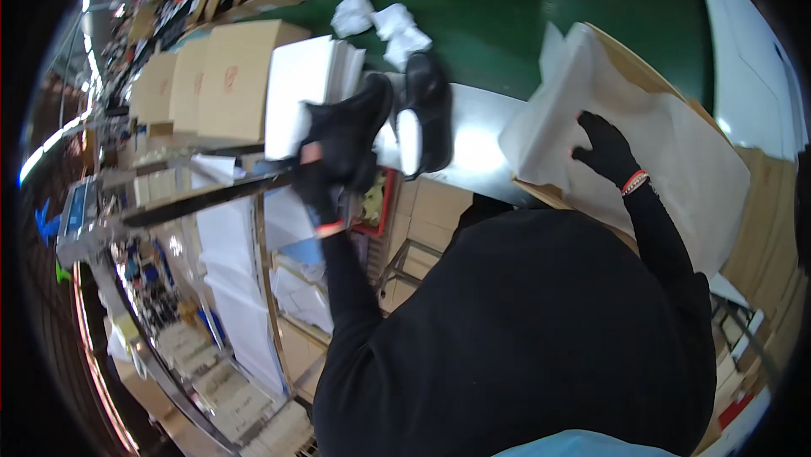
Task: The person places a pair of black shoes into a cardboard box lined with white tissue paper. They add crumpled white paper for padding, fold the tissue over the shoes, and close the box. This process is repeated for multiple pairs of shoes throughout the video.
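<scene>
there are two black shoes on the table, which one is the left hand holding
The nearer shoe, by the white paper stack; the left hand grips it. The other shoe lies untouched to its right.

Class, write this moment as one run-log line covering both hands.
left hand: gripping black shoe | right hand: flat on white paper in open cardboard box | second black shoe: on metal table

Two shoes [397,115] lie mid-tabletop [473,149], a paper stack [300,89] to their left, crumpled paper [384,26] behind them, and a paper-lined box [659,144] to their right.
</scene>
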The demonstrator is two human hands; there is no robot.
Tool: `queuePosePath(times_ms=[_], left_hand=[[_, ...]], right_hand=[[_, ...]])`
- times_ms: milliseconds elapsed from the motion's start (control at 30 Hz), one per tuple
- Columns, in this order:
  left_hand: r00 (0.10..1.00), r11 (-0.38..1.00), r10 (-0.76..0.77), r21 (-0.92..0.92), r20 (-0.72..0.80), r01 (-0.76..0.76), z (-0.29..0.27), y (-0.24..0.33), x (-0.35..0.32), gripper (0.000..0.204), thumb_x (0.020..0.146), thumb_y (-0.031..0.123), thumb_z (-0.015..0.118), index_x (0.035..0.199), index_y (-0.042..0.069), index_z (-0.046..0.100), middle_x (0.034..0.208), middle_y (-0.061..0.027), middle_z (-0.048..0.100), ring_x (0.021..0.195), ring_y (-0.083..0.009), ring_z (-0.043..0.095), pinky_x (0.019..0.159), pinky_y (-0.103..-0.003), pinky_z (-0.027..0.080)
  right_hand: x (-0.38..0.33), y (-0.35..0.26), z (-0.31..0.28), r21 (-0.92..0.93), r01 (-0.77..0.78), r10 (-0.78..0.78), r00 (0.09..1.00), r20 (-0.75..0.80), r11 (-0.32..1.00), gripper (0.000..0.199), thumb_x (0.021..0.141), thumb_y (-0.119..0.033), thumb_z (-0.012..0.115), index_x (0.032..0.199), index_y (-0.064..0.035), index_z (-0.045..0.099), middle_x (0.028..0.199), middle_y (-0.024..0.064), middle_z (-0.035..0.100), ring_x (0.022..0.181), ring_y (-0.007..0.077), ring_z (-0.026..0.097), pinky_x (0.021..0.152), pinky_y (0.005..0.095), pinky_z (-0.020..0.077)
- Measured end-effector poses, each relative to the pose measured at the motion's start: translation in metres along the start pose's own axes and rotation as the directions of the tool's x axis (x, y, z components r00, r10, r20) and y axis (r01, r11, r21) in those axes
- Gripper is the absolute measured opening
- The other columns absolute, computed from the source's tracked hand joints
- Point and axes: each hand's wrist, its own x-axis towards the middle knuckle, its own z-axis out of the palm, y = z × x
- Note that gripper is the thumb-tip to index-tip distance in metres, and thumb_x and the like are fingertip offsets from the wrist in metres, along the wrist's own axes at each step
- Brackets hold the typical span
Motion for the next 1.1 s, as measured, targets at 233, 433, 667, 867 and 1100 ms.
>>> queuePosePath(times_ms=[233, 433, 667, 867, 1100], left_hand=[[0.868, 0.374, -0.328, -0.793, 0.372, 0.481, -0.083, 0.244, 0.04, 0.051, 0.088, 0.033, 0.056, 0.124, -0.003, 0.05, 0.11, -0.0158, 0.06, 0.102, -0.0243, 0.059, 0.087, -0.037, 0.048], [0.514, 0.715, 0.315, -0.555, 0.798, 0.424, 0.025, 0.323, 0.052, 0.045, 0.082, 0.035, 0.056, 0.104, -0.004, 0.061, 0.097, -0.0147, 0.065, 0.09, -0.0233, 0.062, 0.082, -0.035, 0.047], [0.587, 0.869, 0.328, -0.48, 0.74, 0.119, 0.176, 0.264, -0.036, 0.057, 0.094, 0.04, 0.056, 0.131, -0.003, 0.05, 0.122, -0.0186, 0.06, 0.106, -0.0259, 0.06, 0.094, -0.033, 0.044], [0.536, 0.868, 0.496, -0.365, 0.683, -0.337, 0.211, 0.248, -0.11, 0.06, 0.078, 0.046, 0.072, 0.117, 0.003, 0.058, 0.092, -0.0198, 0.067, 0.079, -0.0349, 0.065, 0.068, -0.043, 0.051], [0.482, 0.957, 0.232, -0.287, 0.845, 0.041, 0.204, 0.234, -0.109, 0.038, 0.087, 0.034, 0.064, 0.103, -0.001, 0.066, 0.083, -0.015, 0.07, 0.07, -0.0247, 0.066, 0.064, -0.036, 0.05]], right_hand=[[-0.009, -0.129, -0.155, 0.87, 0.218, -0.293, 0.952, -0.089, 0.442, 0.075, 0.08, -0.04, 0.073, 0.139, -0.0027, 0.044, 0.132, 0.0105, 0.054, 0.124, 0.0228, 0.049, 0.105, 0.0356, 0.0355], [-0.017, -0.174, -0.178, 0.836, 0.179, -0.343, 0.939, 0.012, 0.519, 0.087, 0.068, -0.038, 0.082, 0.132, 0.0063, 0.044, 0.122, 0.0215, 0.057, 0.115, 0.028, 0.055, 0.1, 0.033, 0.0412], [-0.079, -0.057, -0.106, 0.988, -0.082, 0.419, 0.899, 0.131, -0.133, 0.055, 0.087, -0.035, 0.067, 0.124, 0.0032, 0.054, 0.113, 0.0126, 0.063, 0.1, 0.0193, 0.062, 0.092, 0.0298, 0.0478], [-0.028, -0.002, 0.002, 0.93, 0.198, 0.683, 0.727, 0.072, -0.308, 0.053, 0.087, -0.034, 0.069, 0.126, -0.0007, 0.054, 0.114, 0.0063, 0.06, 0.104, 0.0166, 0.058, 0.085, 0.0304, 0.0509], [0.034, 0.019, 0.064, 0.875, -0.008, 0.528, 0.794, 0.3, -0.485, 0.057, 0.083, -0.043, 0.072, 0.126, -0.0096, 0.054, 0.12, 0.006, 0.055, 0.102, 0.0185, 0.057, 0.09, 0.0373, 0.0495]])
